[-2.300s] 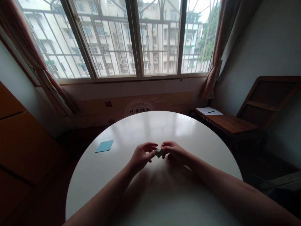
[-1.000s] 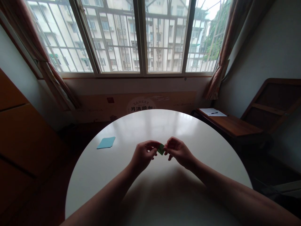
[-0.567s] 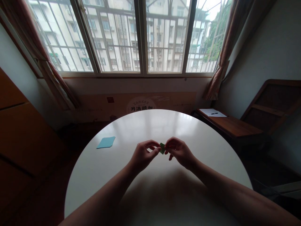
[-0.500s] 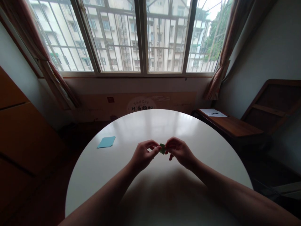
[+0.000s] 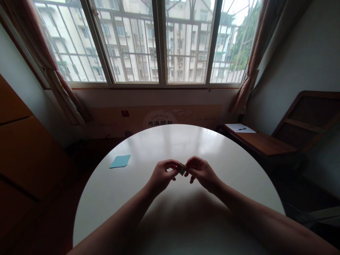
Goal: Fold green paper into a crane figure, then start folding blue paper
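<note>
Between my two hands, above the middle of the white round table (image 5: 170,140), is a small piece of folded green paper (image 5: 182,169). My left hand (image 5: 164,174) pinches its left side between thumb and fingers. On the opposite side, the thumb and index finger of my right hand (image 5: 200,172) close on the paper's edge, while the lower fingers curl beneath. The fingers cover much of the paper, so its full shape is hidden. Farther left on the tabletop lies a stack of light blue square paper (image 5: 120,161), apart from both hands.
A wooden side table (image 5: 268,143) with a white sheet (image 5: 240,128) and a pen (image 5: 242,129) stands beyond the table's right edge. Orange-brown cabinets (image 5: 32,152) are at the left. A wide banner (image 5: 106,117) hangs below the barred window.
The green paper has turned and shifted slightly left between my fingers, and less of its flat face shows. Both hands keep their pinch, with small finger movements.
</note>
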The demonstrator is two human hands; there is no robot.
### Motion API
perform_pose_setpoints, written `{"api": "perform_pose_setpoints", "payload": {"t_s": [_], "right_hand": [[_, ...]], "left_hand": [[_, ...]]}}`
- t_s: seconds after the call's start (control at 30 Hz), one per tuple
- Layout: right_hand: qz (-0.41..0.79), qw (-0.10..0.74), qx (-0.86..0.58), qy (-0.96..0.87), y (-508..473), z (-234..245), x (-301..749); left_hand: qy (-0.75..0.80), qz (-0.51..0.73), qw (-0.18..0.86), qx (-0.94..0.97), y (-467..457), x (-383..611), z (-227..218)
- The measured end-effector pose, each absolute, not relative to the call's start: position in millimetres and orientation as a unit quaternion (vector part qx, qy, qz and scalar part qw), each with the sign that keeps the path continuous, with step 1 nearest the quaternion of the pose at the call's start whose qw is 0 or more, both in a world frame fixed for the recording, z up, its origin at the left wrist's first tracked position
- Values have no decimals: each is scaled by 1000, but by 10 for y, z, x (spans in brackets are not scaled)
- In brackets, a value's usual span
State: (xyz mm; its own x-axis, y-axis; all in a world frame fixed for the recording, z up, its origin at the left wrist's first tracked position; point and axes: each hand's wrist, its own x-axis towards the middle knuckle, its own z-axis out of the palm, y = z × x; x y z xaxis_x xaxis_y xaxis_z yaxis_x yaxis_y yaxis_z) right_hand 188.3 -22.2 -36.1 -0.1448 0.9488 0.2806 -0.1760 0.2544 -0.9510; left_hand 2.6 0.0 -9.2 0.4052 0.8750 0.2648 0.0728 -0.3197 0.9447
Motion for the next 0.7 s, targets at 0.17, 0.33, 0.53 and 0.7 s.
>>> {"api": "perform_pose_setpoints", "payload": {"t_s": [0.17,0.33,0.53,0.7], "right_hand": [[514,558,-345,-553,-235,-332,1855],[529,553,-344,-545,-246,-318,1864],[533,544,-340,-551,-245,-333,1875],[537,544,-343,-546,-255,-310,1877]], "left_hand": [[323,442,415,727,-11,26,-105],[324,456,298,774,-1,0,-136],[316,450,259,794,-8,-3,-144],[337,434,268,791,-25,-8,-89]]}}
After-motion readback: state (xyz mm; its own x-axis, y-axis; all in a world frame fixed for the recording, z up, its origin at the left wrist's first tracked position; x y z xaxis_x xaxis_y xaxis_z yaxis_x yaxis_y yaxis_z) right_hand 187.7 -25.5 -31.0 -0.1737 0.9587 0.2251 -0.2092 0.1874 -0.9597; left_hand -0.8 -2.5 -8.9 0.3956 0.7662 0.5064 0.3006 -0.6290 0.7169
